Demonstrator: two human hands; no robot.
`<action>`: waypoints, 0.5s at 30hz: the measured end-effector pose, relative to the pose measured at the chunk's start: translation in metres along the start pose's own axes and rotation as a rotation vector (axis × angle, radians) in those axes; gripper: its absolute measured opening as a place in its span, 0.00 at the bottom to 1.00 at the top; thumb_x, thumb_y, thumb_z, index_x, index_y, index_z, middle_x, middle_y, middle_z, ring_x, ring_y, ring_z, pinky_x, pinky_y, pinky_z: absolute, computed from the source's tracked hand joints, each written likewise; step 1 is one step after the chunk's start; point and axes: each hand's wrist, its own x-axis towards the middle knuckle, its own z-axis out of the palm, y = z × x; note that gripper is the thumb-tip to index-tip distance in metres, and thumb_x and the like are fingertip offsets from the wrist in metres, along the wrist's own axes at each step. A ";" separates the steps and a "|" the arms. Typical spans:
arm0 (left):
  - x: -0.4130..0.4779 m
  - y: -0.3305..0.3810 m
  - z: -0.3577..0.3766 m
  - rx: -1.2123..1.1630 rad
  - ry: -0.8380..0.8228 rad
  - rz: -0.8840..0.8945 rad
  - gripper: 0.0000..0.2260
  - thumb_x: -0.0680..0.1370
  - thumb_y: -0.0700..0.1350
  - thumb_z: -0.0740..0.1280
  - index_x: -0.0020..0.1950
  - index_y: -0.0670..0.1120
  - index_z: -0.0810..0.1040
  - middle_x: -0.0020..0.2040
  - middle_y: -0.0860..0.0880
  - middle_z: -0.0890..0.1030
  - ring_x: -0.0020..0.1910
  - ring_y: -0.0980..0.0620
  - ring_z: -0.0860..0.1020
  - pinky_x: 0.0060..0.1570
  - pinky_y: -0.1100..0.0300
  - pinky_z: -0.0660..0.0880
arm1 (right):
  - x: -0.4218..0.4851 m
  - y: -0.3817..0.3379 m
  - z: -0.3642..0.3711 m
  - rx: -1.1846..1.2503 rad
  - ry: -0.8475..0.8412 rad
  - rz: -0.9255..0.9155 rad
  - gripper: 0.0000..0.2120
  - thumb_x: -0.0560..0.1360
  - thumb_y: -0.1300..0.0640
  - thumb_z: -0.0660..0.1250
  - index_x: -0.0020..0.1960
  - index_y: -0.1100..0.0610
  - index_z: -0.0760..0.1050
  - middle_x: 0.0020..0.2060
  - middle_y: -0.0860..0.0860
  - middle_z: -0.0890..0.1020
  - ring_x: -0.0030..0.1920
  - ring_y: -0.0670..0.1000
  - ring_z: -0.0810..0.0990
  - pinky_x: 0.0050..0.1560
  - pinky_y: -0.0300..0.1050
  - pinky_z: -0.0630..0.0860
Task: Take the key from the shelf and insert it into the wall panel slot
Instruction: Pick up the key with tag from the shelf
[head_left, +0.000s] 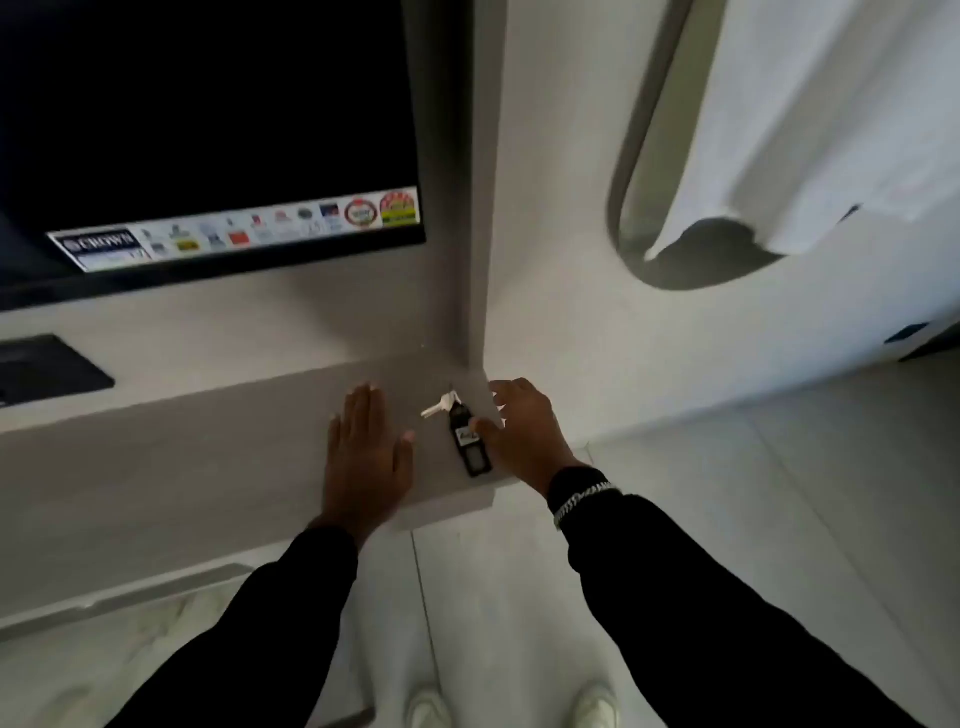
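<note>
On the pale shelf (234, 457) lies a key (440, 406) with its black fob (470, 441). Left hand (366, 457) rests flat, fingers spread; right hand (519, 436), fingers loosely spread, touches the fob with its thumb.

You can read "CROWN" on the white sticker strip (236, 228) along the bottom edge of the dark screen (208, 104); its other small logos blur beyond reading.
</note>
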 end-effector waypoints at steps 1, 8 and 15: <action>0.002 -0.006 0.007 0.006 -0.045 -0.039 0.38 0.75 0.58 0.47 0.77 0.33 0.61 0.78 0.33 0.62 0.78 0.33 0.60 0.75 0.35 0.60 | 0.005 0.002 0.009 -0.041 -0.020 -0.001 0.16 0.69 0.53 0.70 0.53 0.61 0.77 0.48 0.58 0.79 0.51 0.58 0.78 0.48 0.47 0.74; 0.009 -0.020 0.034 0.207 -0.029 -0.037 0.35 0.78 0.59 0.49 0.77 0.34 0.61 0.78 0.34 0.64 0.78 0.34 0.62 0.75 0.34 0.59 | 0.017 -0.002 0.036 -0.141 -0.025 0.128 0.13 0.70 0.54 0.68 0.45 0.64 0.79 0.47 0.61 0.80 0.49 0.61 0.78 0.43 0.45 0.70; 0.011 -0.022 0.035 0.236 -0.036 -0.036 0.35 0.79 0.59 0.50 0.77 0.35 0.61 0.79 0.35 0.63 0.78 0.36 0.61 0.76 0.35 0.59 | 0.029 -0.007 0.027 -0.051 -0.063 0.267 0.15 0.68 0.53 0.69 0.27 0.59 0.71 0.28 0.55 0.76 0.38 0.59 0.75 0.34 0.42 0.65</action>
